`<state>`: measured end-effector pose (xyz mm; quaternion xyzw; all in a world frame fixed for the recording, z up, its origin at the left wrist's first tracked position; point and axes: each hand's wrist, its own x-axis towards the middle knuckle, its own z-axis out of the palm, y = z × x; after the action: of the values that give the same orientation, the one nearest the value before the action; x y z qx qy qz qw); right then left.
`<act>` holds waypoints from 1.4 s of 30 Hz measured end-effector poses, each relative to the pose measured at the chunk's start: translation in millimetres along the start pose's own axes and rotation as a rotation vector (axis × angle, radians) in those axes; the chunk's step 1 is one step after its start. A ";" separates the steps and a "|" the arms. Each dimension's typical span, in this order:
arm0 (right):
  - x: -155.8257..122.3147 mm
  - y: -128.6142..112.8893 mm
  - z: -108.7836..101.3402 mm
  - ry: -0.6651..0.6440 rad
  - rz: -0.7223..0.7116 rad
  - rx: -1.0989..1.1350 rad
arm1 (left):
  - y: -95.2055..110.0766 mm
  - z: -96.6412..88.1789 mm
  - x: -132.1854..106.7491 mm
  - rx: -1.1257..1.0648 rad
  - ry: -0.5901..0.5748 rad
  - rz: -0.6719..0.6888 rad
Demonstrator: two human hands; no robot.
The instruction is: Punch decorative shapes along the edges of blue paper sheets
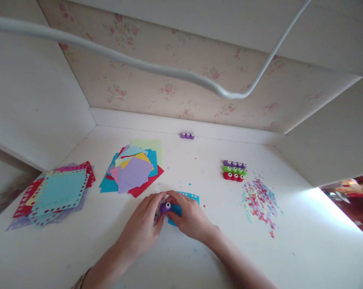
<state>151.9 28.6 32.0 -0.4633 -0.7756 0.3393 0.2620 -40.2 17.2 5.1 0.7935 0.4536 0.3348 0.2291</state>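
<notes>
A small purple paper punch (165,207) with a round white button sits at the left edge of a blue sheet of paper (177,209). My left hand (145,218) is closed around the punch from the left, thumb and fingers against it. My right hand (190,214) grips the blue paper from the right, its thumb and fingertips close to the punch. Along the sheet's far edge runs a row of punched holes. The punch's jaw, where paper and punch meet, is hidden by my fingers.
Uncut coloured paper (136,172) lies piled behind my left hand. Hole-edged sheets (61,190) are stacked at far left. To the right stand rows of purple, green and red punches (235,170) beside scattered confetti (259,202). Three purple punches (187,136) stand near the wall; a white cable (169,72) hangs above.
</notes>
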 end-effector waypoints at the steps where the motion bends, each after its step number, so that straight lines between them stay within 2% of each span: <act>1: -0.4 -0.4 0.0 0.004 -0.016 -0.016 | -2.6 2.4 -0.5 0.012 -0.003 -0.006; 5: -11.7 4.9 -10.9 0.084 -0.062 -0.164 | -6.6 6.1 -1.2 0.071 -0.017 -0.023; 9: -33.7 30.2 -25.8 0.254 0.102 -0.425 | -1.0 3.2 0.9 0.122 -0.024 -0.014; 12: -46.1 52.6 -30.0 0.269 0.139 -0.467 | 1.6 2.0 3.6 0.122 -0.027 0.020; 15: -49.1 62.8 -31.8 0.278 0.139 -0.365 | 1.4 1.5 6.4 0.080 -0.023 0.031; 18: -47.3 59.6 -35.2 0.325 0.181 -0.189 | 0.9 0.3 8.3 0.013 -0.020 0.010; 24: -47.5 44.6 -39.7 0.359 0.474 0.554 | 2.0 0.2 7.6 -0.075 -0.036 -0.049; 27: -46.2 40.5 -39.5 0.313 0.530 0.760 | 1.7 1.5 6.4 -0.058 -0.037 -0.063; 38: -43.3 39.4 -30.1 0.264 0.515 0.695 | 2.4 1.7 6.2 -0.052 -0.035 -0.033; 42: -43.7 42.1 -27.0 0.264 0.504 0.678 | 4.4 1.6 6.1 -0.010 -0.020 0.032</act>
<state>213.0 11.4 12.7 -0.5651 -0.4432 0.5658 0.4050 -34.3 20.3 8.9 0.8029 0.4369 0.3326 0.2321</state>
